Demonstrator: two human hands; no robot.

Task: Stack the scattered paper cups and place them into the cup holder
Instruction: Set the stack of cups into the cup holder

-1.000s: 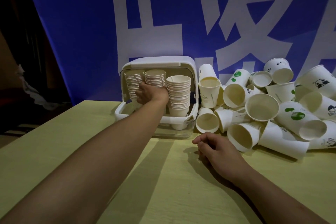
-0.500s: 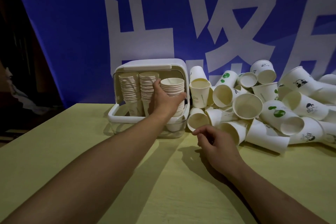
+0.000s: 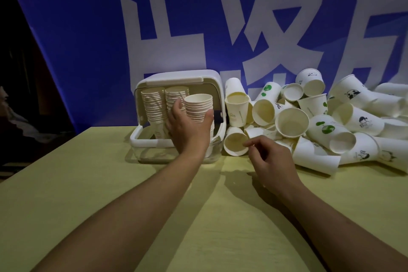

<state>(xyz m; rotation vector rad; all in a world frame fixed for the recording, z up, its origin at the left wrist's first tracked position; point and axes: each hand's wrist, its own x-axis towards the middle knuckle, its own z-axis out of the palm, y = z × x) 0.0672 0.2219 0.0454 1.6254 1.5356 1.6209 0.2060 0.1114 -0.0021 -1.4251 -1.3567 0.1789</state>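
3 cup stacks (image 3: 198,107) in holder (image 3: 176,79), left hand (image 3: 187,127) gripping 1

We count three stacks of nested paper cups in one cup holder (image 3: 176,80): a left stack (image 3: 152,106), a middle stack (image 3: 174,95) and a right stack (image 3: 198,107). The number of cups in each stack is too fine for us to tell. Beside the holder lies one heap of loose cups (image 3: 309,121); we make out about eighteen, with more hidden underneath. We see two hands, the left hand (image 3: 187,128) and the right hand (image 3: 271,159), one table (image 3: 88,183) and one blue banner (image 3: 88,40).
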